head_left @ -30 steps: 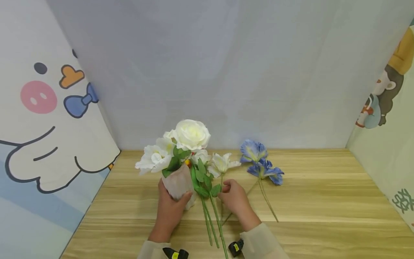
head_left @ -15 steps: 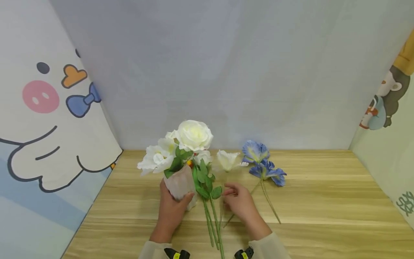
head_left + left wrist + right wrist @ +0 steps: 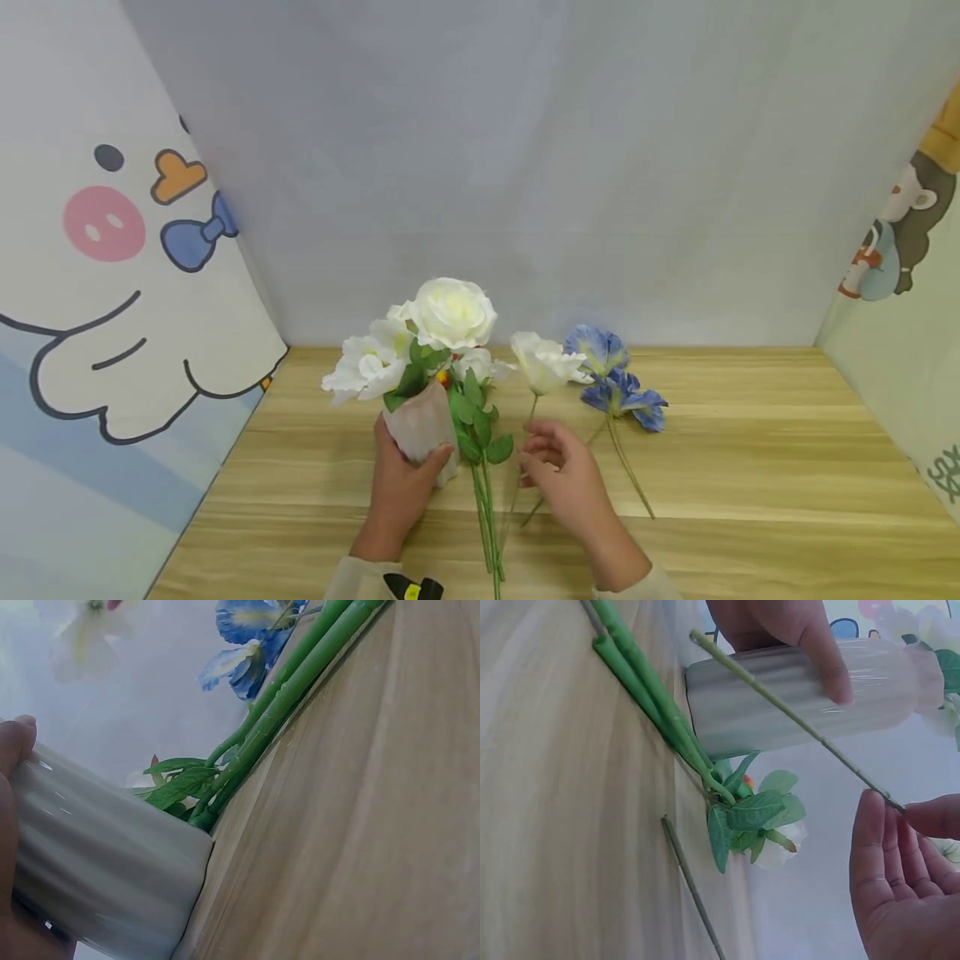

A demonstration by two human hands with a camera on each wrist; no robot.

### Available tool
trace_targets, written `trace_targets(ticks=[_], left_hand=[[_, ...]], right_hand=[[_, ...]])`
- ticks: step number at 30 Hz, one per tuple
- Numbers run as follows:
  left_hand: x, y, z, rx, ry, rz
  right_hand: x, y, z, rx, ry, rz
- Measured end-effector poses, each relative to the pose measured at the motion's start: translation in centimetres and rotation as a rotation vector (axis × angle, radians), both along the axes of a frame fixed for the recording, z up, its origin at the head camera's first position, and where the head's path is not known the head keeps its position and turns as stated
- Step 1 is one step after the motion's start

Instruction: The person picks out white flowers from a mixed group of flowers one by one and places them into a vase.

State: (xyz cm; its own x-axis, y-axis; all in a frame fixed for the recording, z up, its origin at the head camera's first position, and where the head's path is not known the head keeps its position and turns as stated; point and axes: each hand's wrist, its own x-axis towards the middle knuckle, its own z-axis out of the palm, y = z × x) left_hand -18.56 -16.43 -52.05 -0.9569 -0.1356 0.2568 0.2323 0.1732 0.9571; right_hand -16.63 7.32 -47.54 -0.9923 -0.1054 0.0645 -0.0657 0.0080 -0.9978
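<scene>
My left hand [image 3: 403,492] grips a whitish ribbed vase [image 3: 422,423] around its side, thumb across the front. White flowers, a large white rose [image 3: 454,312] among them, stand in the vase. In the right wrist view, the thumb and fingers of my right hand [image 3: 907,862] pinch a thin stem [image 3: 780,706], its cut end hanging free. That stem carries a white flower [image 3: 542,364], held above the table to the right of the vase. Green-stemmed flowers [image 3: 483,508] with leaves lie between the hands, their stems toward me.
Two blue flowers [image 3: 621,393] lie on the wooden table [image 3: 750,450] to the right. Another thin stem [image 3: 691,889] rests on the table under the right hand. A grey backdrop [image 3: 570,167] stands behind, with printed panels at both sides.
My right hand has moved right and lifted the white flower away from the green stems; its stem now tilts. My left hand keeps its grip on the vase.
</scene>
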Motion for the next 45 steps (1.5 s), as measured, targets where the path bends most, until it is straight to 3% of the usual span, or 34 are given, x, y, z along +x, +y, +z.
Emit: trace_targets(ticks=[8,25,33,45], left_hand=[[-0.1,-0.1,-0.3,-0.012,0.003,-0.003],[-0.1,0.0,0.0,-0.018,0.007,0.001],[0.0,-0.1,0.1,-0.017,0.002,0.006],[0.1,-0.1,0.0,-0.029,0.011,0.011]], right_hand=[[0.8,0.0,1.3,-0.029,0.107,-0.045],[0.6,-0.4,2.6,-0.115,0.392,-0.042],[0.1,-1.4,3.3,-0.157,0.433,-0.065],[-0.9,-1.7,6.8,-0.170,0.519,-0.081]])
